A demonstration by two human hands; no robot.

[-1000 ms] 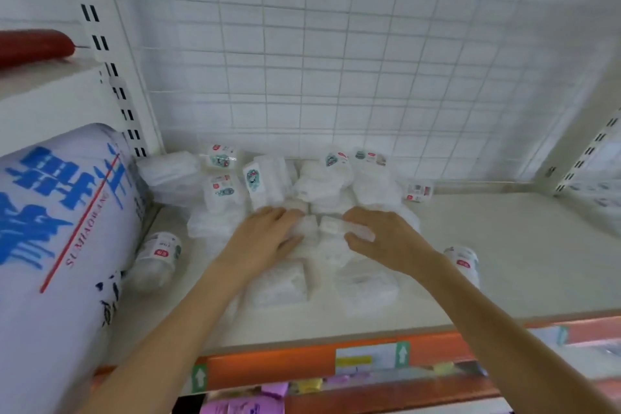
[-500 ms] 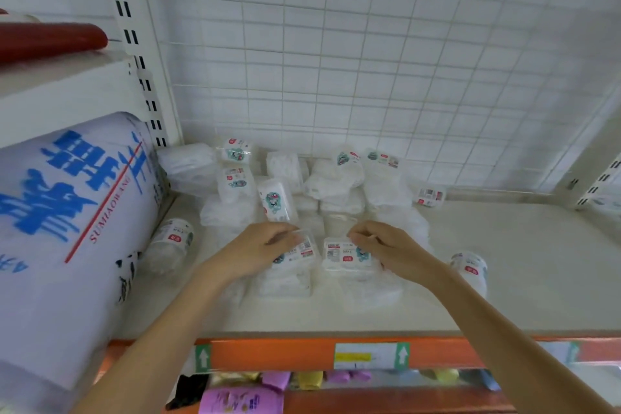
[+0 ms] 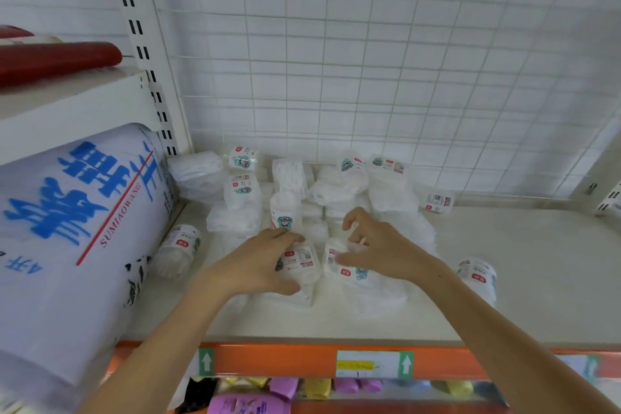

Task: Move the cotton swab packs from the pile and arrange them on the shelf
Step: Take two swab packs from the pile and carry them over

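- Both of my hands are down on the front of the pile: my left hand (image 3: 255,262) has its fingers and thumb curled round a small clear plastic cotton swab pack with a red-and-white label (image 3: 300,262), and my right hand (image 3: 376,250) grips a second clear swab pack with a red tag and teal cartoon print (image 3: 346,267), thumb on its left side, fingers hooked over the top.
- These two packs sit side by side, nearly touching, between my hands, on top of flatter white packs lying under my palms.
- Just beyond my fingertips is the heap of white cotton swab packs (image 3: 319,191), jumbled at all angles against the back of the cream shelf board (image 3: 524,265).
- One upright pack with a cartoon label (image 3: 285,212) stands right ahead of my left fingers.
- Left of my left wrist a round clear tub of swabs (image 3: 178,250) lies on its side; right of my right forearm another round tub (image 3: 477,279) lies apart from the heap, and a small labelled pack (image 3: 437,202) rests beyond it near the back.
- Behind everything runs a white wire grid panel (image 3: 369,60).
- Far to my left leans a big white plastic-wrapped roll with blue lettering (image 3: 74,232), with a dark red roll (image 3: 57,59) on the shelf above it.
- Below my forearms is the orange shelf edge strip (image 3: 275,361), carrying a white and yellow price label (image 3: 369,364).
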